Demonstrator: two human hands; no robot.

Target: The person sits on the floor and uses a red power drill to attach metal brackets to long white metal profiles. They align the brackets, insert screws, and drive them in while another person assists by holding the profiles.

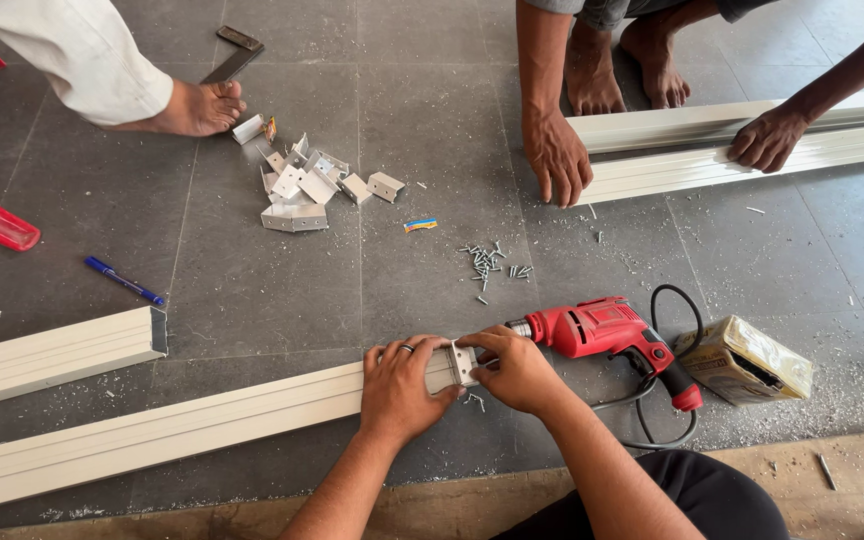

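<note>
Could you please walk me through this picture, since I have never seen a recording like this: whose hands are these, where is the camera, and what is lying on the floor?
There is one picture, taken from a camera on a person's head, looking down at a grey tiled floor. The two arms rising from the bottom edge are that person's own. The left hand presses on the end of a long cream-coloured profile, and the right hand holds a small metal bracket at that end. Beside it lies a red electric drill with its cable, next to a small carton. Further away are loose screws, a heap of spare brackets and a blue pen. The hands at the top belong to a second person, holding another profile.
</note>
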